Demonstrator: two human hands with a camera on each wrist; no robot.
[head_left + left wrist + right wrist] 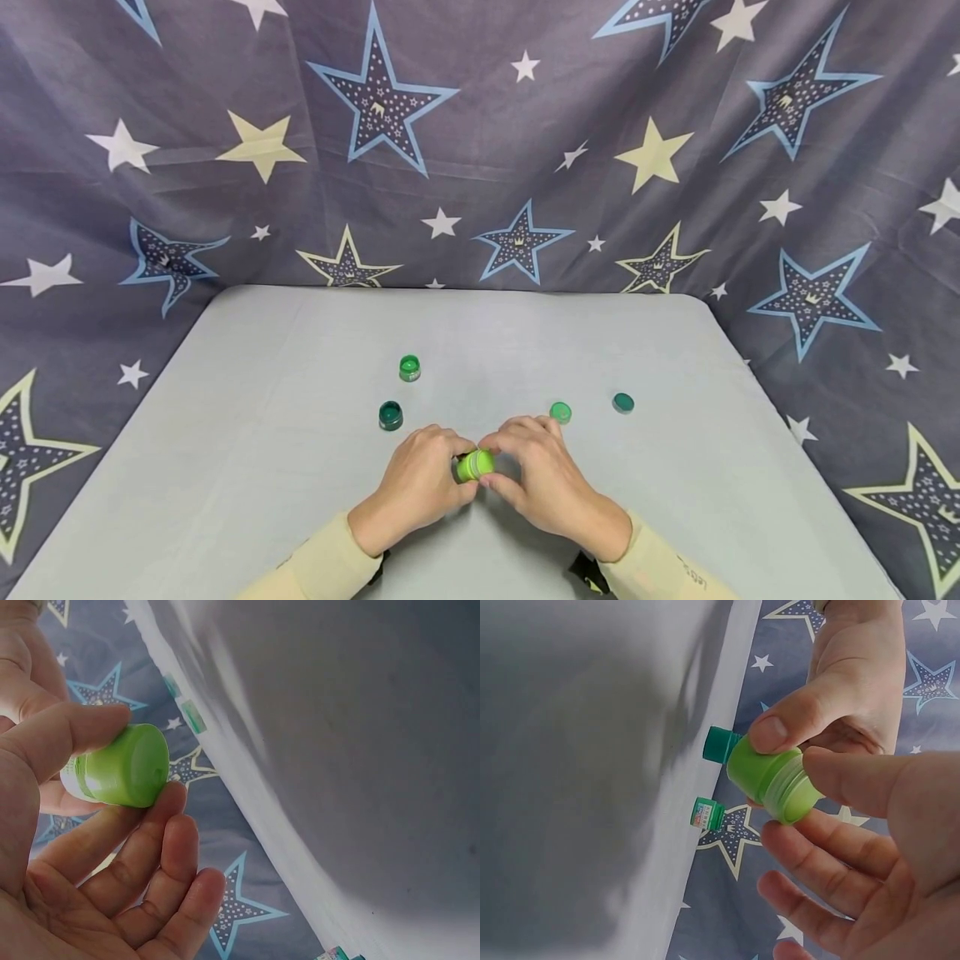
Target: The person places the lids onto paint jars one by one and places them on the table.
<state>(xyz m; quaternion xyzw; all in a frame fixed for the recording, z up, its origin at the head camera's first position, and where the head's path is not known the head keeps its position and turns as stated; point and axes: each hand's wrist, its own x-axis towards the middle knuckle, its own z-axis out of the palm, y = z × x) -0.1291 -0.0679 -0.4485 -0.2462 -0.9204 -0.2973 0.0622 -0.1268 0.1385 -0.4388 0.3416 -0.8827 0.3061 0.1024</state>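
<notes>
1. The left hand (423, 471) is clamped on the body of the lime jar (467, 467), with the thumb on one side and the fingers opposite. This hold should stay firm, so the body cannot turn.
2. The right hand (543, 475) pinches the lime cap (486, 461) between thumb and fingers. The step in hand seems to be work on this cap; an even grip around its rim, with the turn along the jar's axis, would serve best.
3. The jar is between the two hands, tilted with its cap towards the right hand. More upright would be safer if there is something liquid inside; whether the cap is loose, one cannot tell.
4. Near the right hand's fingers lies a green cap (560, 412); the knuckles should not push it.
5. Farther on the surface (300, 400) are a dark green cap (623, 403), a dark green jar (391, 416) and a bright green jar (409, 368); both jars stand uncapped, so the elbows and sleeves should keep away.
</notes>
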